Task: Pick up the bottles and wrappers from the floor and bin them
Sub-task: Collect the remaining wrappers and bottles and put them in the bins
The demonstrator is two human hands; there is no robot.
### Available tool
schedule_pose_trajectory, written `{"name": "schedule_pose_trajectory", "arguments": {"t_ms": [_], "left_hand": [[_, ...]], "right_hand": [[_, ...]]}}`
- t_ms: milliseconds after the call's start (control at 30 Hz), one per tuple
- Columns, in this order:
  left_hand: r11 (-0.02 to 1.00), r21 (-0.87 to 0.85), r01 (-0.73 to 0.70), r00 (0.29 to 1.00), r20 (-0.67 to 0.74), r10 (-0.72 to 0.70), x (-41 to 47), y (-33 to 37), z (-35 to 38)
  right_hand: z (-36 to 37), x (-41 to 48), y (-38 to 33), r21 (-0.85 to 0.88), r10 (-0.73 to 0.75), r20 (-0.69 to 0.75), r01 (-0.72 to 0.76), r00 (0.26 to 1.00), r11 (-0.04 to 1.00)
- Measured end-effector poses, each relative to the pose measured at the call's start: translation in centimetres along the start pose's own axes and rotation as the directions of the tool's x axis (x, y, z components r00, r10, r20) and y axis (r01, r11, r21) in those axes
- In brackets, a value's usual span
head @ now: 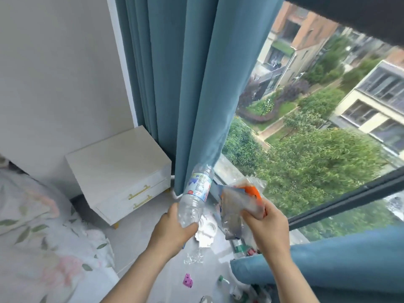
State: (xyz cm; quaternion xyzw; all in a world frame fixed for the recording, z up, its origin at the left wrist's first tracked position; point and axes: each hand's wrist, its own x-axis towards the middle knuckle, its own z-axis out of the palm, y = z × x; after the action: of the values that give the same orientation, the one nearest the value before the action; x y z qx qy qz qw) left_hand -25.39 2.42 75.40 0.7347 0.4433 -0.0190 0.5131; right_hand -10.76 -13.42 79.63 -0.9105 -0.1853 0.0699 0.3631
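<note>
Only the head view to go on. The left hand (pixel 172 230) has its fingers wrapped round one end of a clear plastic bottle (pixel 195 197), which is up off the floor just right of the white nightstand (pixel 118 169), its far end pointing at the teal curtain (pixel 185 84).

The right hand (pixel 265 224), further right of the nightstand, has its fingers clenched tight on a scrunched bunch of clear and orange wrappers (pixel 238 204). Probably bunched like that so one fist can carry the lot.

On the floor to the right of the nightstand and nearer the person lie a crumpled white piece (pixel 206 231), a clear wrapper (pixel 193 258) and a pink wrapper (pixel 188 280). No bin in sight, so both hands look loaded up for a trip to it.
</note>
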Motion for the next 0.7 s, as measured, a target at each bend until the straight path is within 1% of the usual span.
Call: {"name": "schedule_pose_trajectory", "arguments": {"t_ms": [67, 200, 333, 400, 500, 567, 633, 700], "left_hand": [[0.999, -0.002, -0.048, 0.998, -0.039, 0.048, -0.9, 1.7, -0.2], [0.987, -0.007, -0.16, 0.985, -0.068, 0.159, -1.6, 5.5, -0.1], [0.965, 0.041, -0.26, 0.961, -0.083, 0.263, -1.7, 9.9, 1.1], [0.949, 0.056, -0.31, 0.947, -0.065, 0.313, -1.8, 12.0, 2.3], [0.935, 0.023, -0.355, 0.934, -0.027, 0.355, -2.0, 14.2, 3.9], [0.92, 0.005, -0.391, 0.919, -0.047, 0.391, -2.2, 15.4, 5.3], [0.901, 0.026, -0.433, 0.898, -0.071, 0.434, -2.5, 16.5, 6.5], [0.882, 0.048, -0.47, 0.879, -0.065, 0.472, -2.6, 17.3, 7.6]], "right_hand": [[-2.0, -0.1, -0.5, 0.021, -0.003, -0.058, 0.005, 0.998, 1.0], [-6.2, 0.3, -1.3, 0.078, 0.0, -0.187, 0.015, 0.982, 0.997], [-10.2, 1.0, -1.2, 0.156, 0.024, -0.267, 0.018, 0.963, 0.988], [-12.2, 1.0, -0.5, 0.204, 0.045, -0.318, 0.022, 0.947, 0.979], [-14.2, 0.8, 0.6, 0.224, 0.075, -0.361, 0.008, 0.93, 0.975], [-15.6, 0.6, 1.6, 0.231, 0.087, -0.381, 0.004, 0.92, 0.973], [-16.7, 0.6, 2.4, 0.244, 0.106, -0.398, -0.006, 0.911, 0.97], [-17.3, 0.5, 3.3, 0.258, 0.143, -0.41, -0.036, 0.901, 0.966]]}}
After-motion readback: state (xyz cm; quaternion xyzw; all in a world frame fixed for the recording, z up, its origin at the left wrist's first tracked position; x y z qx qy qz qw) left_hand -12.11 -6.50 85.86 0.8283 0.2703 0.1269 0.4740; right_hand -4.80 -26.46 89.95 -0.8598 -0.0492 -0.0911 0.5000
